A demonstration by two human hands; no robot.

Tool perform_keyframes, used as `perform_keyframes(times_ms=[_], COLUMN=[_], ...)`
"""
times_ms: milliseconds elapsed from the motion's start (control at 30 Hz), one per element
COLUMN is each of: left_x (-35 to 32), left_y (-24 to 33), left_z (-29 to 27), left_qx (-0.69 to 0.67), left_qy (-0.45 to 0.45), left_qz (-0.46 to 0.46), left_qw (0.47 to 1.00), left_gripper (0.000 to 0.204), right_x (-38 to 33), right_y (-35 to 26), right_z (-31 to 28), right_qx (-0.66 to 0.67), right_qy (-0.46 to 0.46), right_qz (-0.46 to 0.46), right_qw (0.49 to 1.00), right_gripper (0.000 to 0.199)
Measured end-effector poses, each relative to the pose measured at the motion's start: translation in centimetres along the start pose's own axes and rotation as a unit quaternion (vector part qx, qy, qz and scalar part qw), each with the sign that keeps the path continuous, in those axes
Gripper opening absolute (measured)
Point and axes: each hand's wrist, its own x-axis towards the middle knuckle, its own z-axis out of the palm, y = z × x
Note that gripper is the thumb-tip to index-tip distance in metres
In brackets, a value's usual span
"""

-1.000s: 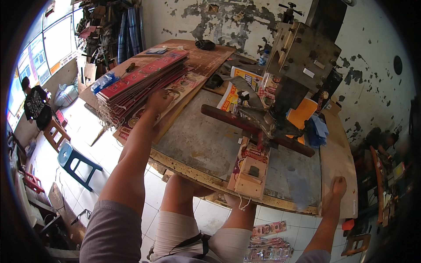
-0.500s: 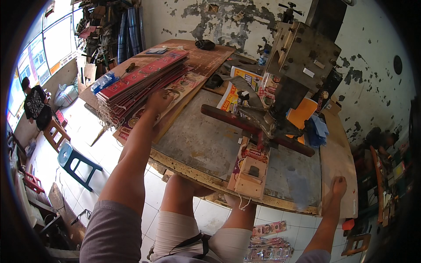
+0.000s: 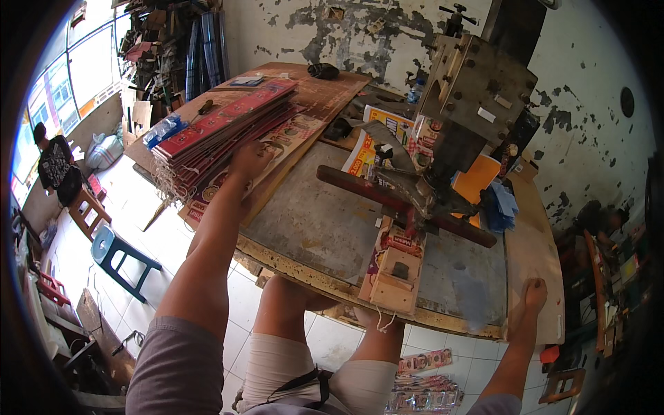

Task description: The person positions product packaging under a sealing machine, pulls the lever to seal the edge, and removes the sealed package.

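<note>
My left hand (image 3: 250,160) rests against the right side of a stack of red printed card strips (image 3: 221,121), over a long cream printed strip (image 3: 294,133). Its fingers are curled; whether they grip anything is hidden. On the board at the right edge of the table lies my right hand (image 3: 535,294), loosely closed with nothing seen in it. Between them, a printed strip (image 3: 374,266) lies under a pale wooden block (image 3: 394,285), with white string hanging over the table's front edge. A metal press (image 3: 456,131) with a red crossbar (image 3: 360,187) stands above its far end.
Behind the press lie an orange sheet (image 3: 477,176), blue sheets (image 3: 499,207) and printed papers (image 3: 357,155). A screwdriver (image 3: 205,106) is beyond the stack. A blue stool (image 3: 117,256) and a seated person (image 3: 57,166) are at left. Packed strips (image 3: 422,394) lie on the floor.
</note>
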Motion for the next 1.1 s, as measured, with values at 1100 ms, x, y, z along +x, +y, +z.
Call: perform_keyframes(times_ms=[1100], left_x=[-0.3], left_y=[0.2], left_z=[-0.3], left_qx=[0.003], left_qy=[0.014], left_qz=[0.005], left_qw=[1.0], left_gripper=[0.061], right_x=[-0.3], right_y=[-0.6], right_z=[-0.1], right_qx=[0.0], right_qy=[-0.005], right_qz=[0.004], right_qw=[1.0], right_gripper=[0.042])
